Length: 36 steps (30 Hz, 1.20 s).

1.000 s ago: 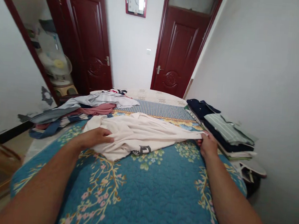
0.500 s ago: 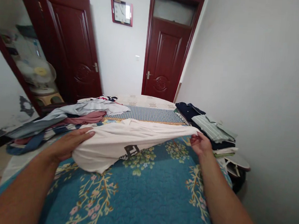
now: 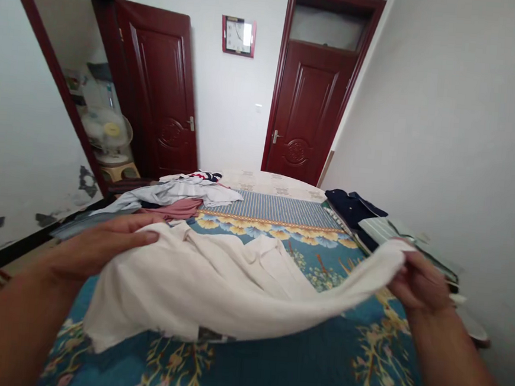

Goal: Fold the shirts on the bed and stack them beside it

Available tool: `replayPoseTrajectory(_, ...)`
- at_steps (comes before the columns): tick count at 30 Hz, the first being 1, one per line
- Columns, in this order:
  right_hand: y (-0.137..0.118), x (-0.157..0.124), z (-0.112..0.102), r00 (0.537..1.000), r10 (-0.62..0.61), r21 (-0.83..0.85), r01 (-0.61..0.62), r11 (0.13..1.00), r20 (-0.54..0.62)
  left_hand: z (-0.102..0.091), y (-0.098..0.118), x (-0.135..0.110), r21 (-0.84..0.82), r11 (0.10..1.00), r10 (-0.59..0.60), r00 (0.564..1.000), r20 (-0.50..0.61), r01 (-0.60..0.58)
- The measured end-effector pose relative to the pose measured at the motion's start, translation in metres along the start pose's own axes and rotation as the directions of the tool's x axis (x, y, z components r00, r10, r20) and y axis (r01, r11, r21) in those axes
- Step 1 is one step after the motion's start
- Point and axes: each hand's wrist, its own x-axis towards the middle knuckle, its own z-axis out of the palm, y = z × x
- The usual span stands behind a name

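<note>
A white T-shirt (image 3: 215,279) with a dark print along its lower edge hangs stretched between my hands, above the blue floral bedspread (image 3: 288,368). My left hand (image 3: 120,239) pinches it at the left, thumb on top. At the other end, my right hand (image 3: 422,280) grips a bunched part of the cloth. The shirt sags in the middle and its near edge is blurred by motion. Folds of the shirt hide part of the bedspread.
A loose heap of clothes (image 3: 177,192) lies on the bed's left side. Folded garments (image 3: 354,209) are stacked at the right edge. Beyond the bed are two dark red doors (image 3: 313,108), a wall clock (image 3: 238,35) and a fan (image 3: 106,130).
Both hands have come nearer and spread apart, lifting the shirt off the bedspread toward me. The shirt now sags in a curve. The head view has turned slightly left and up.
</note>
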Motion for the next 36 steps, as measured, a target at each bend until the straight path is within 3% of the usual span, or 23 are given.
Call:
replayPoseTrajectory(2,0.013,0.038,0.046,0.983,0.169,-0.013,-0.17,0.985,-0.069,0.004,0.007,0.052,0.221,0.97,0.107,0.994,0.002,-0.104)
replayPoseTrajectory(4,0.016,0.08,0.09,0.948,0.241,-0.04,-0.255,0.966,-0.208,0.004,0.02,0.104,0.391,0.913,0.186,0.972,-0.14,-0.119)
replayPoseTrajectory(5,0.011,0.1,0.109,0.938,0.203,-0.04,-0.223,0.974,-0.282,-0.001,0.032,0.127,0.478,0.871,0.243,0.945,-0.219,-0.113)
replayPoseTrajectory(8,-0.036,0.158,0.153,0.949,0.045,-0.018,-0.053,0.998,-0.313,-0.031,0.088,0.177,0.609,0.781,0.439,0.819,-0.37,-0.143)
replayPoseTrajectory(11,-0.106,0.198,0.18,0.903,-0.314,0.051,0.343,0.938,-0.294,-0.073,0.165,0.194,0.651,0.742,0.579,0.642,-0.502,-0.16)
replayPoseTrajectory(13,-0.146,0.21,0.19,0.865,-0.431,0.071,0.462,0.884,-0.257,-0.095,0.211,0.194,0.694,0.696,0.667,0.523,-0.531,-0.183)
replayPoseTrajectory(15,-0.168,0.21,0.194,0.846,-0.474,0.082,0.505,0.859,-0.244,-0.107,0.243,0.187,0.752,0.624,0.752,0.423,-0.505,-0.212)
replayPoseTrajectory(16,-0.172,0.207,0.194,0.84,-0.481,0.089,0.514,0.853,-0.25,-0.109,0.252,0.183,0.773,0.595,0.78,0.391,-0.489,-0.221)
replayPoseTrajectory(18,-0.165,0.197,0.188,0.834,-0.484,0.102,0.524,0.846,-0.266,-0.106,0.256,0.173,0.794,0.563,0.803,0.38,-0.459,-0.231)
replayPoseTrajectory(20,-0.142,0.183,0.174,0.837,-0.465,0.111,0.511,0.852,-0.288,-0.095,0.243,0.163,0.799,0.55,0.803,0.415,-0.427,-0.243)
replayPoseTrajectory(23,-0.09,0.154,0.139,0.872,-0.37,0.103,0.421,0.901,-0.32,-0.07,0.195,0.148,0.772,0.588,0.757,0.503,-0.418,-0.243)
replayPoseTrajectory(26,-0.027,0.114,0.095,0.919,-0.175,0.079,0.216,0.973,-0.354,-0.042,0.121,0.131,0.725,0.656,0.66,0.624,-0.418,-0.21)
replayPoseTrajectory(28,0.015,0.085,0.063,0.918,-0.088,0.043,0.113,0.993,-0.388,-0.022,0.063,0.117,0.671,0.712,0.587,0.7,-0.407,-0.207)
replayPoseTrajectory(31,0.065,0.046,0.02,0.915,0.01,-0.014,-0.017,1.0,-0.403,0.006,-0.022,0.092,0.574,0.799,0.418,0.852,-0.317,-0.179)
replayPoseTrajectory(34,0.091,0.02,-0.01,0.9,0.07,-0.124,-0.136,0.983,-0.431,0.029,-0.086,0.068,0.505,0.845,0.301,0.936,-0.184,-0.173)
replayPoseTrajectory(36,0.094,0.012,-0.021,0.893,0.07,-0.232,-0.19,0.954,-0.444,0.039,-0.11,0.057,0.482,0.862,0.246,0.96,-0.132,-0.155)
